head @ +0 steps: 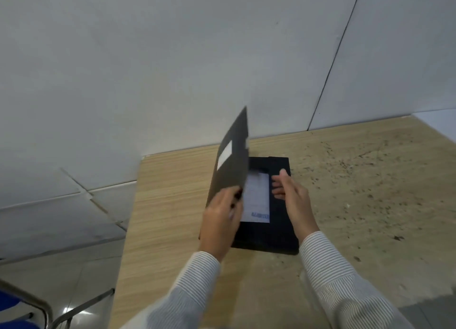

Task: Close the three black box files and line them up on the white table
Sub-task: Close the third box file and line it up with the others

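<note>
Wall (172, 57): pale panels, filling the upper half of the frame.

Bench (172, 193): wood-grain top, seen across the lower centre and right; a speckled, worn patch is noted at the right. No white surface can be identified with certainty.

Box file (278, 235): black, laid flat at the centre of the frame, long axis running away from the person. A white sheet (256, 195) is seen inside. Only one of the three files is in view.

Lid (232, 166): raised near upright on the file's left side, blurred, with a white label. It is judged that the lid must be swung rightward and down over the tray.

Left hand (219, 227): closed on the lid's lower edge, nearer to the lid than the other.

Right hand (291, 195): loosely open, fingers resting on the tray's right part, nothing gripped; the file is apparently steadied.
</note>
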